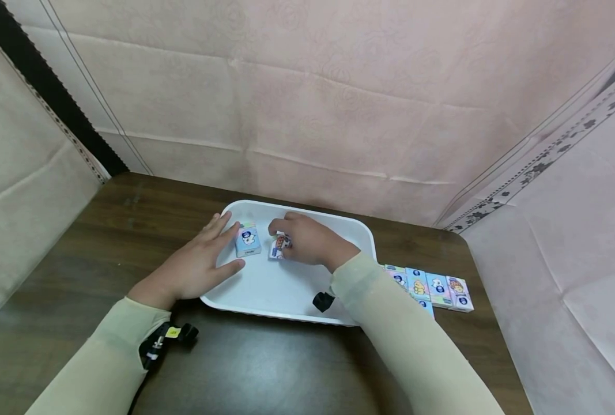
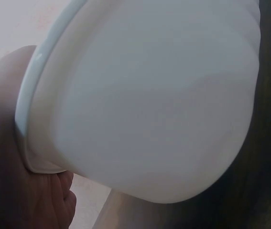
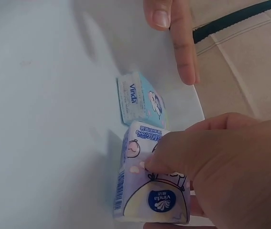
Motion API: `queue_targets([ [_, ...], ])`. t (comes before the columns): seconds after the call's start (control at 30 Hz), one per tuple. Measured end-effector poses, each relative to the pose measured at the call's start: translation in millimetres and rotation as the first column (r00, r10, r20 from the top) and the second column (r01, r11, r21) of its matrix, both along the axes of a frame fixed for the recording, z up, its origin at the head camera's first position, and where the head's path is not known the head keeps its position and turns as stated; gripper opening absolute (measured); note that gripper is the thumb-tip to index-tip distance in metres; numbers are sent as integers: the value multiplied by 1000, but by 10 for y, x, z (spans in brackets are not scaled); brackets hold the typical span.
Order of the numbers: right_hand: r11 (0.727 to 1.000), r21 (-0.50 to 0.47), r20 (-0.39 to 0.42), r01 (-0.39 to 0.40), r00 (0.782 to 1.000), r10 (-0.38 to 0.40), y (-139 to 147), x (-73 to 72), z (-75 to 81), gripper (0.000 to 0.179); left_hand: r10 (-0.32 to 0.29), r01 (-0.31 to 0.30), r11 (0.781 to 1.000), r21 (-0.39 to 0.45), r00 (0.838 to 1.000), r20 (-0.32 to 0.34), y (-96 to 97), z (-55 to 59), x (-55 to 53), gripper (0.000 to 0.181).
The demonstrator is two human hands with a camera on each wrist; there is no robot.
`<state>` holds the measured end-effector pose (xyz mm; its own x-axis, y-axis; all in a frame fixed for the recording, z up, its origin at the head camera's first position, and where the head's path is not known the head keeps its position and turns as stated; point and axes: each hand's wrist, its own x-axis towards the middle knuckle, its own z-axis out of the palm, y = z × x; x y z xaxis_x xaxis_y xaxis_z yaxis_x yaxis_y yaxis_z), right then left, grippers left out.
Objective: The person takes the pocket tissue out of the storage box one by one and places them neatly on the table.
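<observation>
My right hand [image 1: 309, 239] pinches a purple and white tissue pack [image 3: 149, 191] between thumb and fingers, over the white tray [image 1: 291, 294]. In the right wrist view, a round Vinda logo shows on its face. Beside it in the tray stands a light blue tissue pack [image 1: 248, 241] with a white cartoon figure. My left hand [image 1: 195, 265] is at the tray's left rim, its fingers extended and spread near the blue pack. The left wrist view shows part of that hand behind the rim.
Right of the tray, several pastel tissue packs [image 1: 436, 288] lie side by side on the dark wooden table [image 1: 224, 369], partly behind my right sleeve. Pale cloth [image 1: 307, 115] hangs along the table's back and both sides. Small black cameras sit at both wrists.
</observation>
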<state>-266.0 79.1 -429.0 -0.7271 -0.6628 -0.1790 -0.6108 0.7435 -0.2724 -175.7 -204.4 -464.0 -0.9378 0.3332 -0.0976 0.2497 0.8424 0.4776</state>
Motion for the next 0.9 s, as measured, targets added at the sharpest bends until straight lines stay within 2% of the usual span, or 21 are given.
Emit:
queue_targets([
  [0.17, 999, -45, -1, 14, 1000, -14, 86, 13, 33, 47, 0, 0, 1000, -3, 1000, -10, 7, 9, -2, 92],
  [0.5, 988, -124, -15, 89, 996, -91, 301, 26, 49, 40, 0, -1, 1000, -20, 1000, -31, 3, 0, 4, 94],
  [0.77, 955, -240, -30, 177, 981, -189, 551, 85, 135, 30, -6, 5, 1000, -11, 999, -42, 1, -7, 0, 93],
  [0.9, 938, -264, -37, 224, 970, -242, 640, 133, 193, 28, -3, 3, 1000, -10, 999, -36, -6, -7, 4, 93],
])
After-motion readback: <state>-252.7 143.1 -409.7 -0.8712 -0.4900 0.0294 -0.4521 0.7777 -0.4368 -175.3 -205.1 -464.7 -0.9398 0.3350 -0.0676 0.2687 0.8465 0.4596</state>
